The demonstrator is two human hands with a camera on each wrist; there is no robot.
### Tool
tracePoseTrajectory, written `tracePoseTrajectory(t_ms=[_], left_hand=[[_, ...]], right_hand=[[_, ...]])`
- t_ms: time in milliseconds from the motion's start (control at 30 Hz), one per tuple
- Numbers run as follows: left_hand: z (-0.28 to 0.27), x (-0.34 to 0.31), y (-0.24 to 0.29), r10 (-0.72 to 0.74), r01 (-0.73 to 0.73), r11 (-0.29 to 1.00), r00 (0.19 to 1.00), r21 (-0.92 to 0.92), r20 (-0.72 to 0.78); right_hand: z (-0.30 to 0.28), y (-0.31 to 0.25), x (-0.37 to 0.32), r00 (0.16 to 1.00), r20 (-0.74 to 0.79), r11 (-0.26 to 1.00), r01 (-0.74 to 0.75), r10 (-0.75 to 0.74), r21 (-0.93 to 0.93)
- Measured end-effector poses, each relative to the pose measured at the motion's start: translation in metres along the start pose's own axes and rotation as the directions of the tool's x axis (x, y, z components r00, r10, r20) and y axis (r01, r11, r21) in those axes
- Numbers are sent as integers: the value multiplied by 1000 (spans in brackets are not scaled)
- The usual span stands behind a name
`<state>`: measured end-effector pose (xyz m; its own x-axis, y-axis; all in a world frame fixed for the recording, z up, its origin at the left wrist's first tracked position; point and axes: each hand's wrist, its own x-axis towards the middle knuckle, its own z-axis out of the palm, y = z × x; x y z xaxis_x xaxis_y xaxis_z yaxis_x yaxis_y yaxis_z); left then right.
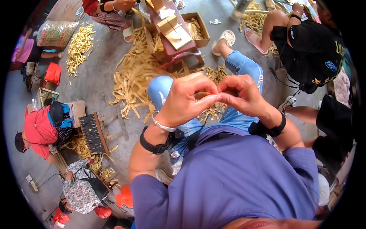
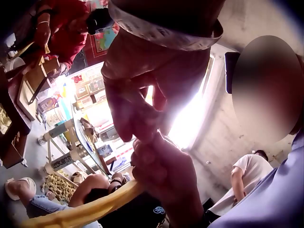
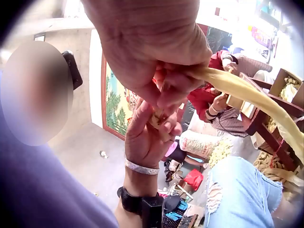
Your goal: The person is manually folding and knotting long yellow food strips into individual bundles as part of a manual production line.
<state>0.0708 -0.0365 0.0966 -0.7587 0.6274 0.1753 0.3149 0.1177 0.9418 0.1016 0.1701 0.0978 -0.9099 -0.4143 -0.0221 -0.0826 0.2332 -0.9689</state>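
Observation:
A long, flat, pale yellow strip (image 3: 247, 92) runs out from between the curled fingers of my right hand (image 1: 244, 94). The left wrist view has the same strip (image 2: 95, 208) trailing from that hand toward the lower left. My left hand (image 1: 187, 98), with a bracelet (image 1: 164, 123) at its wrist, meets the right at the fingertips above my knees. Its thumb and fingers pinch the short end of the strip (image 3: 156, 121) in the right wrist view. Fingers hide most of the part between the hands.
Loose strips (image 1: 131, 84) pile on the floor ahead, beside a dark red bench (image 1: 167, 32) bearing a wooden block tool (image 1: 175, 32). A cardboard box (image 1: 204, 28) stands behind it. Small yellow knotted pieces (image 1: 80, 47) lie heaped at the left. Several people sit around.

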Motion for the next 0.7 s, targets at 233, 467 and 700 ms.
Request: tracePoseTrajectory(t_ms=[233,467,700], left_hand=[[9,-15,-6,-251,232,913,968,-335,-13],[14,-32,-12,-244,196,964,923,-180,-298],[-3,-22,1,-111,123,959,992,255,-59]], right_hand=[[-3,-3,-3,999,-35,999,-14,16,47],[-1,21,-12,956,42,831,-273,290,485],[-4,12,-16,990,-132,999,-51,52,12]])
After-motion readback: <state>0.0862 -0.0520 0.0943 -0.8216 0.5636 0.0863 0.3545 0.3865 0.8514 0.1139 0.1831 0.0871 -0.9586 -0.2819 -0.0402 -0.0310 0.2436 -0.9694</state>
